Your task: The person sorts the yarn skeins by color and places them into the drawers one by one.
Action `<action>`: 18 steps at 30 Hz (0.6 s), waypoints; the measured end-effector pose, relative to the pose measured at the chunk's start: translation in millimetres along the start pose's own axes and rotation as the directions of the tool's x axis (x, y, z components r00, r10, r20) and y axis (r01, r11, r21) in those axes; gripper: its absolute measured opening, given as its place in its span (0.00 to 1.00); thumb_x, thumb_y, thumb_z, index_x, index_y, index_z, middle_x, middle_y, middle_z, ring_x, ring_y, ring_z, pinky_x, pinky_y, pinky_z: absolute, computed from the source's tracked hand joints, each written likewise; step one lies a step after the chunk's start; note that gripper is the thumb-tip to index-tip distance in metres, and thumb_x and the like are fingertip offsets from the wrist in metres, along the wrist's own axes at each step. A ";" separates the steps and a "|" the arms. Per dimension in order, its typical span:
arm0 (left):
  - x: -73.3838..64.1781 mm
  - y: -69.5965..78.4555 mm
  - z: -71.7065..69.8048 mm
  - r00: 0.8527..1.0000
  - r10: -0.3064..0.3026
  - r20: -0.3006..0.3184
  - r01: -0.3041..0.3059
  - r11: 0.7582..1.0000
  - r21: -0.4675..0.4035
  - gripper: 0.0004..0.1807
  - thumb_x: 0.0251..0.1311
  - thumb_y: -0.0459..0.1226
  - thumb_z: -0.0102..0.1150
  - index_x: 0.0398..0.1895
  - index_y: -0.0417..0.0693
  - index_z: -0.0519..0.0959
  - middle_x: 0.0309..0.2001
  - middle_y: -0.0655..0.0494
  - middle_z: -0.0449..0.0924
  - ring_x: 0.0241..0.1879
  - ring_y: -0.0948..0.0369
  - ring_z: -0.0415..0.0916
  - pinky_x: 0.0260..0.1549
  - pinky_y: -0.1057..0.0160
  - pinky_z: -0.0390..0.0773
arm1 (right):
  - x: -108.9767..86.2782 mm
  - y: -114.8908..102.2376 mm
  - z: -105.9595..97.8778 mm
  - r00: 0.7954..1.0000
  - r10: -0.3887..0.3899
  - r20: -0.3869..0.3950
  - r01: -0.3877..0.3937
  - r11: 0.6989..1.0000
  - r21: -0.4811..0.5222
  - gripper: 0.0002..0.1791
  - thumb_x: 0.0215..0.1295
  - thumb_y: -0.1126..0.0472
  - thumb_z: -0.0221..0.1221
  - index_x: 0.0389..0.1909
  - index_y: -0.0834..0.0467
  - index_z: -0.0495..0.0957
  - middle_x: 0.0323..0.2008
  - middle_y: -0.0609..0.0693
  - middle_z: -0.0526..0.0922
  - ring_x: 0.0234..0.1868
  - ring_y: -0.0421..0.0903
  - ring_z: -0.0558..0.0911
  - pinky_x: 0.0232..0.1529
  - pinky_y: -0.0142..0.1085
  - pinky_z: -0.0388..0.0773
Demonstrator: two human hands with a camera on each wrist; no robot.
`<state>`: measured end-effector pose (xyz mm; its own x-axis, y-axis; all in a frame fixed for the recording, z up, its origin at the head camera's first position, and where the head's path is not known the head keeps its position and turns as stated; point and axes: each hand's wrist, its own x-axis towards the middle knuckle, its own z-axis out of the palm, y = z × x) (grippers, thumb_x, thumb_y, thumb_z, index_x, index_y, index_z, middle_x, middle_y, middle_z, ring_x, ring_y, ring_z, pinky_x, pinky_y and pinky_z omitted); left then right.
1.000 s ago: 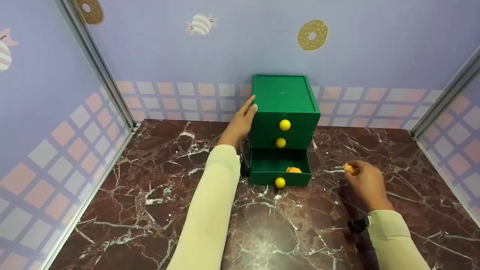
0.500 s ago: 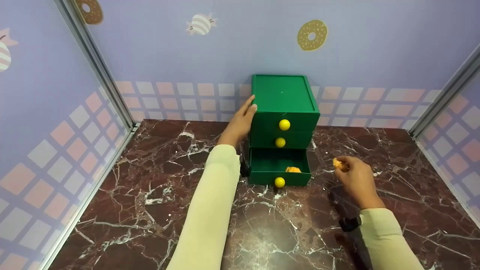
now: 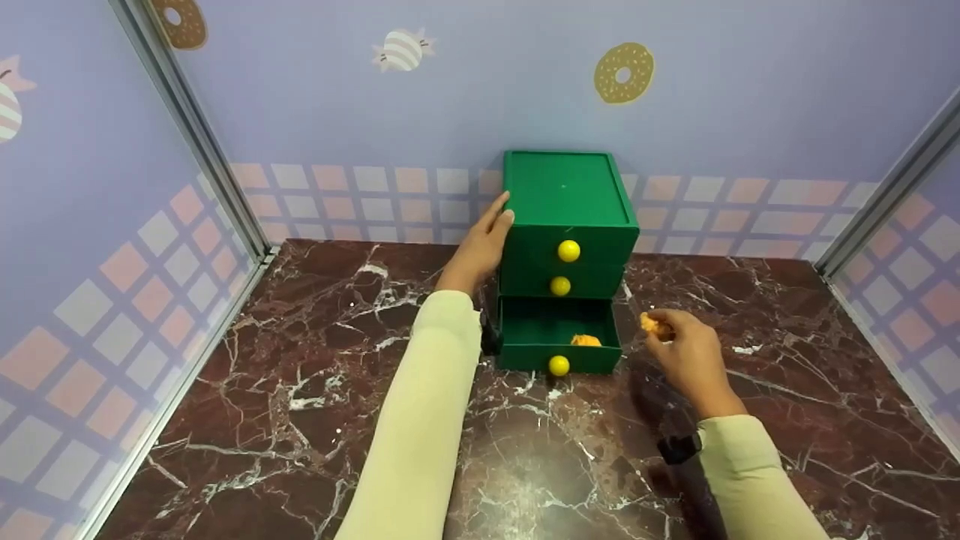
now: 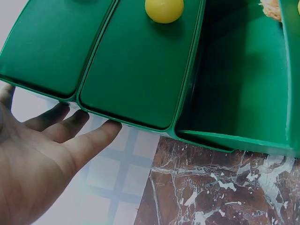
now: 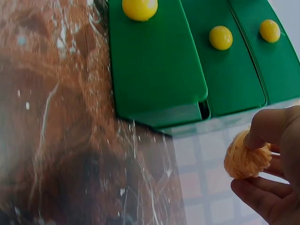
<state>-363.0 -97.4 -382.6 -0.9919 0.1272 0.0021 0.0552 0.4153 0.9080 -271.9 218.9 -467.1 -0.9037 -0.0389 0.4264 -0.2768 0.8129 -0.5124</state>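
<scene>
A green drawer cabinet with yellow knobs stands against the back wall. Its bottom drawer is pulled out, and an orange piece that looks like yarn lies inside at the front right. My left hand rests its extended fingers on the cabinet's left side. To the right of the drawer, my right hand pinches a small ball of orange yarn between thumb and fingers, above the tabletop. Part of that ball is hidden by the fingers.
The dark red marble tabletop reaches to patterned panels at the back and both sides. Metal rails run up the corners. The two upper drawers are closed.
My right hand has moved left toward the open drawer, carrying the ball of yarn. The left hand, cabinet and drawer have stayed in place.
</scene>
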 end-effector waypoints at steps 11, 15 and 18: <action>-1.2 0.4 0.4 1.000 -0.012 -0.002 0.012 1.000 -0.012 0.28 0.70 0.64 0.31 0.72 0.89 0.46 0.78 0.60 0.49 0.75 0.46 0.51 0.70 0.38 0.53 | -1.5 -18.9 15.8 0.995 -0.086 -0.041 0.088 0.996 0.030 0.14 0.56 0.67 0.64 0.45 0.62 0.83 0.43 0.59 0.84 0.39 0.54 0.84 0.41 0.49 0.81; -1.3 0.3 0.6 1.000 -0.017 -0.001 0.017 1.000 -0.018 0.28 0.69 0.65 0.31 0.72 0.90 0.46 0.78 0.61 0.48 0.75 0.46 0.50 0.70 0.39 0.53 | -2.1 -22.9 20.4 0.991 -0.123 -0.058 0.125 0.991 0.039 0.14 0.56 0.68 0.64 0.45 0.60 0.83 0.43 0.57 0.84 0.40 0.52 0.84 0.40 0.47 0.81; -1.2 0.1 0.7 1.000 -0.009 -0.004 0.009 1.000 -0.016 0.28 0.69 0.65 0.31 0.72 0.90 0.46 0.78 0.61 0.48 0.75 0.46 0.50 0.70 0.39 0.53 | -2.1 -25.6 24.0 0.989 -0.141 -0.051 0.143 0.988 0.054 0.15 0.56 0.69 0.64 0.46 0.60 0.82 0.45 0.56 0.84 0.41 0.52 0.84 0.40 0.46 0.81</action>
<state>-361.8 -96.9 -382.8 -0.9928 0.1198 -0.0045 0.0444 0.4020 0.9146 -270.8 184.3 -472.7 -0.8377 -0.1230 0.5321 -0.4207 0.7665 -0.4852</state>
